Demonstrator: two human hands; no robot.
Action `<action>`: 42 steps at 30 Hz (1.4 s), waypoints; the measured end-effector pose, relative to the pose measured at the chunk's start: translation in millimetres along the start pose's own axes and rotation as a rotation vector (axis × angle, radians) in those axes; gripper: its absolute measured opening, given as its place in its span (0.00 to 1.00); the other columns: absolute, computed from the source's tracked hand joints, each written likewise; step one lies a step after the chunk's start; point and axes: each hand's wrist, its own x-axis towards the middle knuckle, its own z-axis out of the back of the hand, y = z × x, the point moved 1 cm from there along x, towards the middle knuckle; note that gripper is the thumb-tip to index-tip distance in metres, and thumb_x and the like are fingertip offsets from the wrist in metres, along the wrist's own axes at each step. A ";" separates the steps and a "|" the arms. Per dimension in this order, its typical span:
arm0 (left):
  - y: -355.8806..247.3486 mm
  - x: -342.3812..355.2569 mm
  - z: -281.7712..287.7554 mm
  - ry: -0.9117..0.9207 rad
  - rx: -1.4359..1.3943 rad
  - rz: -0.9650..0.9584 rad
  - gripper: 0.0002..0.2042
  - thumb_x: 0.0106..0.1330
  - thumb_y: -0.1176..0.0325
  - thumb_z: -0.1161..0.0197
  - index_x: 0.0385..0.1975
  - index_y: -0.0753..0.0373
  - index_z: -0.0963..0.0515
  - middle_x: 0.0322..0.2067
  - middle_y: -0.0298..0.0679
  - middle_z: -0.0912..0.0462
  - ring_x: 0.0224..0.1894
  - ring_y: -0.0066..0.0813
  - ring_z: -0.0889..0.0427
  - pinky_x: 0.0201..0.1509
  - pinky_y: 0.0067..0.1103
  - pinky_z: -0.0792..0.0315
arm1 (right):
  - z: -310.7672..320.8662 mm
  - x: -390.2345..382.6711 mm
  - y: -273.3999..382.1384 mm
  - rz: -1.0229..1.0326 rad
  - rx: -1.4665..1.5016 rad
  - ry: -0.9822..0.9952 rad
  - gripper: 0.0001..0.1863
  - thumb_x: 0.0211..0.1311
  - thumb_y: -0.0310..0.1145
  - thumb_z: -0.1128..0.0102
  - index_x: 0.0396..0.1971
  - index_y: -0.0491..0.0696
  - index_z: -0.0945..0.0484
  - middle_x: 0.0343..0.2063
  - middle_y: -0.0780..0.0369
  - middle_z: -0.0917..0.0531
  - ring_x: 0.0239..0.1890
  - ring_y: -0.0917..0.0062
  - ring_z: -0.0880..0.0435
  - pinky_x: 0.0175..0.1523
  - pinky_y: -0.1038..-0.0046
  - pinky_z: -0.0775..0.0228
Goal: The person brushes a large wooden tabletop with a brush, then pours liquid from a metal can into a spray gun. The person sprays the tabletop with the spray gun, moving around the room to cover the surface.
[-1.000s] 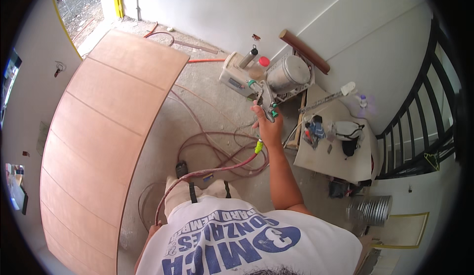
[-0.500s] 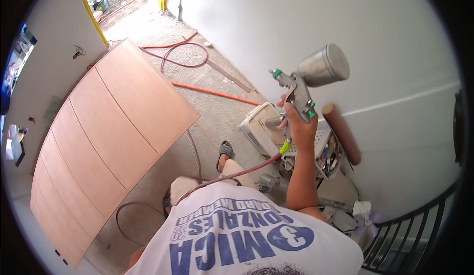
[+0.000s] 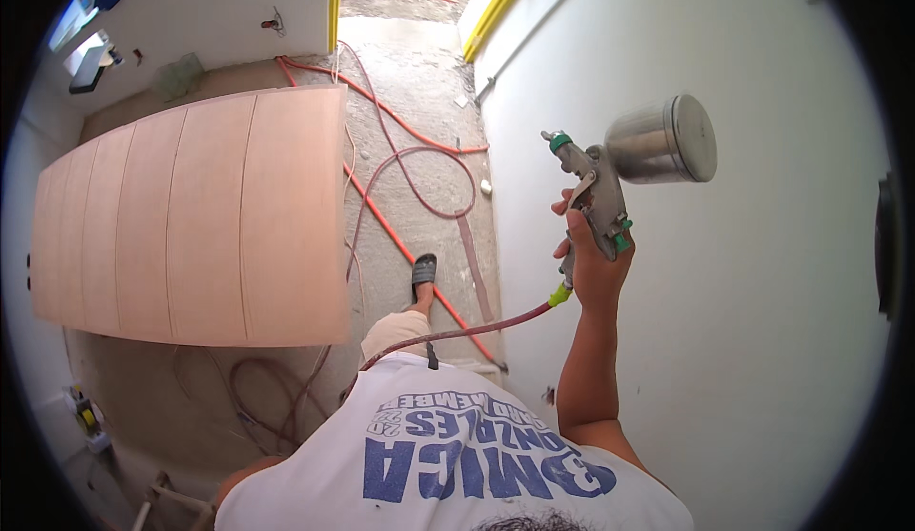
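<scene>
My right hand point(image 3: 599, 262) is closed round the handle of a metal paint spray gun point(image 3: 593, 188), raised in front of the white wall. A silver cup point(image 3: 662, 142) is attached to the gun on its right side, and its nozzle with a green ring points up and left. From the yellow-green fitting below the handle, a dark red air hose point(image 3: 477, 329) runs left across my body. To my left lies a large pinkish panel point(image 3: 205, 221) with parallel grooves. My left hand is out of view; only a bit of that upper arm shows beside my shirt.
An orange hose point(image 3: 381, 218) and a looped dark red hose point(image 3: 474, 183) lie on the rough concrete floor point(image 3: 410, 102). My foot in a grey slipper point(image 3: 424, 272) stands beside the orange hose. A yellow-framed doorway point(image 3: 335, 7) opens at the far end. A white wall point(image 3: 743, 340) borders the right.
My view and body have turned right, so the panel now lies more squarely to my left. The crate and rolled tube have left view. The spray gun stays in my right hand.
</scene>
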 end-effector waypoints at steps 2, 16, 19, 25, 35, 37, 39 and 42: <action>-29.4 38.0 -10.3 -0.081 -0.036 -0.022 0.25 0.68 0.50 0.41 0.40 0.72 0.16 0.38 0.60 0.14 0.43 0.50 0.12 0.47 0.39 0.22 | 7.0 31.7 -26.0 0.123 0.028 0.094 0.17 0.70 0.28 0.38 0.56 0.38 0.23 0.46 0.58 0.14 0.47 0.77 0.13 0.26 0.81 0.22; -182.2 204.0 -56.3 -0.429 -0.302 -0.183 0.24 0.67 0.51 0.41 0.40 0.72 0.16 0.39 0.59 0.13 0.43 0.51 0.12 0.48 0.40 0.22 | -24.0 198.3 -121.6 0.398 0.173 0.599 0.17 0.69 0.30 0.37 0.55 0.41 0.21 0.45 0.59 0.13 0.45 0.78 0.13 0.28 0.80 0.22; -210.9 268.0 -30.5 -0.507 -0.358 -0.203 0.24 0.67 0.51 0.41 0.40 0.72 0.16 0.39 0.59 0.13 0.43 0.51 0.12 0.48 0.40 0.22 | -59.2 249.8 -148.1 0.432 0.178 0.733 0.17 0.69 0.29 0.37 0.55 0.42 0.21 0.44 0.59 0.12 0.41 0.81 0.13 0.28 0.80 0.23; -271.6 354.4 75.8 -0.634 -0.467 -0.164 0.24 0.67 0.51 0.41 0.40 0.72 0.16 0.39 0.59 0.13 0.44 0.51 0.12 0.48 0.40 0.22 | -157.6 364.8 -146.5 0.502 0.139 1.114 0.17 0.69 0.32 0.35 0.55 0.42 0.21 0.40 0.62 0.12 0.34 0.85 0.17 0.31 0.80 0.23; -261.1 421.8 307.2 -0.809 -0.733 -0.078 0.23 0.66 0.52 0.40 0.40 0.71 0.15 0.39 0.59 0.13 0.44 0.51 0.12 0.48 0.40 0.22 | -411.5 499.1 -54.0 0.603 0.152 1.517 0.21 0.70 0.34 0.35 0.57 0.38 0.23 0.44 0.57 0.12 0.37 0.80 0.14 0.30 0.80 0.22; -230.6 410.8 367.0 -0.865 -0.787 -0.034 0.23 0.66 0.52 0.40 0.41 0.71 0.15 0.39 0.59 0.13 0.44 0.51 0.12 0.48 0.40 0.22 | -477.8 513.2 -21.5 0.693 0.170 1.611 0.24 0.70 0.35 0.35 0.60 0.37 0.25 0.47 0.56 0.14 0.44 0.77 0.13 0.31 0.81 0.22; -204.1 397.7 413.7 -0.874 -0.837 0.017 0.23 0.66 0.52 0.40 0.41 0.71 0.15 0.39 0.59 0.13 0.44 0.51 0.12 0.48 0.40 0.22 | -535.1 518.8 4.0 0.714 0.174 1.683 0.32 0.67 0.32 0.32 0.69 0.43 0.31 0.37 0.64 0.14 0.31 0.85 0.19 0.32 0.80 0.24; -174.2 372.3 483.2 -0.894 -0.888 0.063 0.23 0.66 0.53 0.40 0.41 0.71 0.15 0.39 0.59 0.13 0.44 0.51 0.12 0.48 0.40 0.22 | -611.7 534.0 38.8 0.741 0.146 1.740 0.33 0.67 0.32 0.31 0.70 0.42 0.32 0.38 0.64 0.13 0.34 0.85 0.19 0.34 0.79 0.24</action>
